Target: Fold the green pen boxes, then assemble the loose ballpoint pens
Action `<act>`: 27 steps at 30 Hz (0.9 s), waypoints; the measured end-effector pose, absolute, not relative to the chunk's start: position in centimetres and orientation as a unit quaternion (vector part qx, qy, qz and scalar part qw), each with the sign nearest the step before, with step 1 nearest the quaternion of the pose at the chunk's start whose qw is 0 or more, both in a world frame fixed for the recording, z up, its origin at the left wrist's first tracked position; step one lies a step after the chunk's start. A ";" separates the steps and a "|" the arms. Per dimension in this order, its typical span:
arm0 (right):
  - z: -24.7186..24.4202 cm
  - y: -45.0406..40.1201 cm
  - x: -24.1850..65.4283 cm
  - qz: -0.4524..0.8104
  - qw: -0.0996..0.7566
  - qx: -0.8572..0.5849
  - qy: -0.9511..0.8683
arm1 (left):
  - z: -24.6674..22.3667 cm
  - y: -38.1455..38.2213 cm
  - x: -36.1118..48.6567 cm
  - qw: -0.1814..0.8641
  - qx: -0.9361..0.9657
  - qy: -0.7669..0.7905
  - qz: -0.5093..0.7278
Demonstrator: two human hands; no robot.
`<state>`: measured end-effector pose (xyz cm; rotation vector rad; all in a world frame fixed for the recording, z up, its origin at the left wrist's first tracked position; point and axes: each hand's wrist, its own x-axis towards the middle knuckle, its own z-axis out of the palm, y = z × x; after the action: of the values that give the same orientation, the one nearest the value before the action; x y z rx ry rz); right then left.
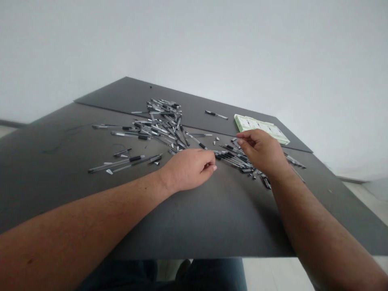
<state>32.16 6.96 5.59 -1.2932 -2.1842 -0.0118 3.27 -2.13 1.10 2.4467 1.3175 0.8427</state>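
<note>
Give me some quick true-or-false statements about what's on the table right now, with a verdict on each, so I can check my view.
1. The pens lie in neat, parallel rows. False: they are scattered in loose heaps, crossing one another.
2. The left hand is beside the pens, with its fingers curled. True.
3. The right hand is raised just above a heap of pens. True.
4. The table top is pale wood. False: it is dark, almost black.
5. One lone pen lies apart from the heaps, towards the far side. True.
6. The green-and-white pack sits at the near edge of the table. False: it lies towards the far side, on the right.
</note>
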 end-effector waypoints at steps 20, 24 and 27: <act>2.7 5.5 30.3 0.009 0.073 -0.434 -0.898 | 1.1 -0.9 1.4 0.127 0.783 0.496 0.354; 3.0 5.4 30.0 0.012 0.043 -0.461 -0.886 | 1.3 -1.0 1.4 0.122 0.782 0.509 0.339; 3.0 5.3 29.9 0.015 0.036 -0.473 -0.880 | 1.4 -0.9 1.3 0.113 0.780 0.520 0.331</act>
<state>29.91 5.29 2.99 -1.4529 -2.7039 0.0469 1.26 -0.93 1.36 2.2874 1.5243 0.9712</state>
